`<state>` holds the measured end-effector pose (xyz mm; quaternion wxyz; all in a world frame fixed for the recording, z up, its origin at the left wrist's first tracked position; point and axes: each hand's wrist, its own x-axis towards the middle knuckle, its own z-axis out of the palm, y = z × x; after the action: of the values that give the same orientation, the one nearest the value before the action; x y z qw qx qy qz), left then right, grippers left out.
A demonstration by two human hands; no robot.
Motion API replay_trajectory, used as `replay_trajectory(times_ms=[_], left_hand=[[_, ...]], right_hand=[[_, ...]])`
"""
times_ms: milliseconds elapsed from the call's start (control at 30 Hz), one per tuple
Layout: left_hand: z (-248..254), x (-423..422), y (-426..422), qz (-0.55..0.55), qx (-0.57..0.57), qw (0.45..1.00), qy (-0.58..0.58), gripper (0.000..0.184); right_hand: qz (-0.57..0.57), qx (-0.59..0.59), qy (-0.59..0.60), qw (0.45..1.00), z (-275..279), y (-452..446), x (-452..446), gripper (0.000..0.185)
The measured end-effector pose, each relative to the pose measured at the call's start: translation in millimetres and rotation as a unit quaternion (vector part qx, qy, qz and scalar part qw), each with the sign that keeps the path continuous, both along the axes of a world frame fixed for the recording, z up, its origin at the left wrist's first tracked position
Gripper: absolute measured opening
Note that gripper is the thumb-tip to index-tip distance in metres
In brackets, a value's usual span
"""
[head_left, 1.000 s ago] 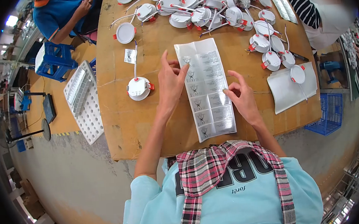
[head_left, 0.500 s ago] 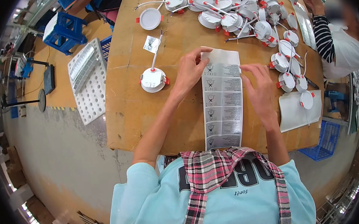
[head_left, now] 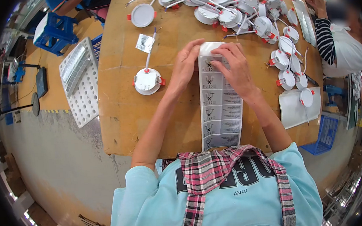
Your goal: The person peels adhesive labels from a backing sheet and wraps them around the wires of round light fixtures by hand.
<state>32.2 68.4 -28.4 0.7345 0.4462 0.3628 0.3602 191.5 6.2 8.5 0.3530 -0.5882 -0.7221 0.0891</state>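
A long strip of printed labels (head_left: pixel 220 110) runs from the table's front edge away from me, its blank top end bent up. My left hand (head_left: pixel 184 66) pinches the strip's upper left corner between thumb and fingers. On the right side, my right hand (head_left: pixel 236 68) reaches over the strip, fingers curled at the top end and thumb across the first label. Left of the strip lies a round white downlight (head_left: pixel 147 81) with red clips and a cable pointing away. A small loose printed label (head_left: pixel 145 43) lies beside the cable's end.
Many white downlights (head_left: pixel 207 15) are heaped at the back and down the right side. One downlight (head_left: pixel 306 97) rests on white sheets (head_left: pixel 289 111) at right. A co-worker in striped sleeves (head_left: pixel 324 38) sits at the right edge. A perforated white board (head_left: pixel 80 108) stands left of the table.
My right hand has moved left and away from me, from the strip's right edge onto its top end. The top end now bends up. The whole view has shifted slightly.
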Motion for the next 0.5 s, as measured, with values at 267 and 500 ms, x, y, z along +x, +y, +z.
replay_trajectory(times_ms=[267,500], left_hand=[[-4.4,-3.0,2.3,-0.005,0.060,0.994,0.086,0.046],[-14.0,4.3,1.2,0.019,0.116,0.983,0.140,0.047]], right_hand=[[0.029,-0.016,-0.013,0.999,1.4,5.9,2.7,0.021],[0.021,-0.025,-0.034,0.999,2.5,6.9,-0.6,0.019]])
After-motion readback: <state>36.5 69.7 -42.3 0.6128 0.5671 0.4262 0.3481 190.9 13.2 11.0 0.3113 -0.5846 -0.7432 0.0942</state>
